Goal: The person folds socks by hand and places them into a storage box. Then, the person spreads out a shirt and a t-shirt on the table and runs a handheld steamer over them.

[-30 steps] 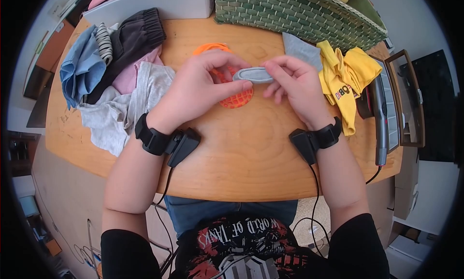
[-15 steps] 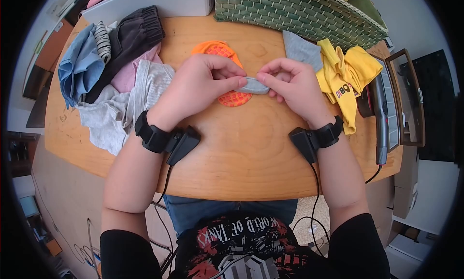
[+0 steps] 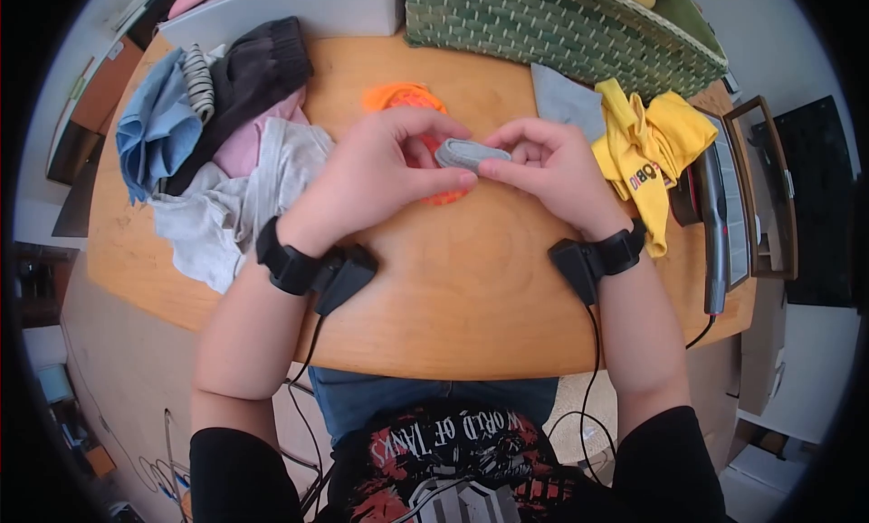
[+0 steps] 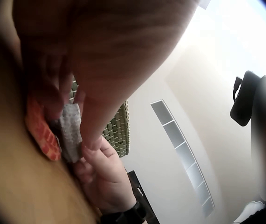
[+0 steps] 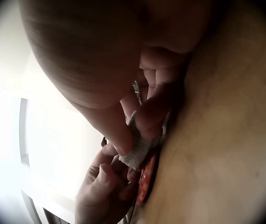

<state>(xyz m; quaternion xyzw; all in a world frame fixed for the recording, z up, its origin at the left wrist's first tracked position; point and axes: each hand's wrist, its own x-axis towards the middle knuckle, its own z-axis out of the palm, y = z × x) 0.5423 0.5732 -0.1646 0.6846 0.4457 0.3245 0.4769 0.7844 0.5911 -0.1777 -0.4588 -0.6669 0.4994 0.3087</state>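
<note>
A small grey knit sock (image 3: 463, 153), folded into a thick oval, is held in front of the person between both hands. My left hand (image 3: 385, 165) pinches its left end, thumb tip against the near side. At the other end, my right hand (image 3: 548, 165) holds it between thumb and curled fingers. A rough looped weave shows on the sock (image 4: 70, 130) in the left wrist view. Below and behind it lies an orange cloth piece (image 3: 403, 95) with a red grid print, partly hidden by the left hand.
On the left is a heap of clothes: a blue garment (image 3: 156, 129), dark trousers (image 3: 262, 70) and a light grey garment (image 3: 208, 242). A yellow garment (image 3: 647, 143) and grey cloth (image 3: 566, 97) lie right. A green woven basket (image 3: 543, 34) and white box (image 3: 299, 11) stand behind.
The sock was tipped flatter and drawn slightly nearer half a second ago; now its folded top faces up again. The right fingers have shifted along its right end. Both hands keep their hold.
</note>
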